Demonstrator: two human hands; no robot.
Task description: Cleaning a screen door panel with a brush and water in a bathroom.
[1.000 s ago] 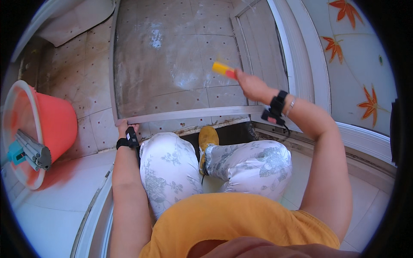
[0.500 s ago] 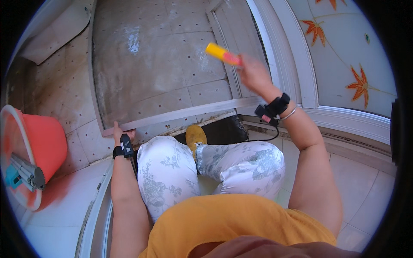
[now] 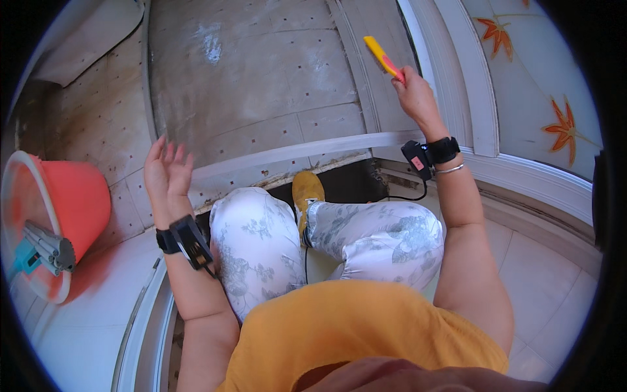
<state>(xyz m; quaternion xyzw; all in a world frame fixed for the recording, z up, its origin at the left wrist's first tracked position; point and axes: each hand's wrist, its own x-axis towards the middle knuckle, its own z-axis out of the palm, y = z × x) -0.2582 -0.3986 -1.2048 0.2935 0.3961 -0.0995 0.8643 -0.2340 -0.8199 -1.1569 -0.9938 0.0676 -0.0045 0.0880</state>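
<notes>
At twelve o'clock, the top of the framed panel (image 3: 294, 149) runs out of view, and its lower left corner is lost behind the left hand (image 3: 168, 175); tiles show through the smeared grey sheet, but whether that is mesh or a pane is hard to tell. The left hand, at nine o'clock, is palm up with fingers loosely spread and slightly curled, a little blurred, and has nothing in them; whether its back touches the frame cannot be told. Between one and two o'clock, the right hand (image 3: 416, 98) has its fingers closed around a slim yellow-and-pink tool (image 3: 383, 57), which points toward eleven from that hand over the panel's right side; its gripped end is hidden, and the dark fringe along its edge is too small to make out. The pale frame bar is straight-edged and looks metallic. At nine o'clock near the rim, a smooth, round coral bucket (image 3: 81, 202) lies tipped, a ribbed grey bundle (image 3: 52, 247) with a teal fitting at its mouth. A tan shoe (image 3: 307, 189) shows beside floral, silky trousers (image 3: 255, 242), its heel partly covered. Toward three, frosted glass (image 3: 535, 85) bears orange leaf shapes, cut off above.
</notes>
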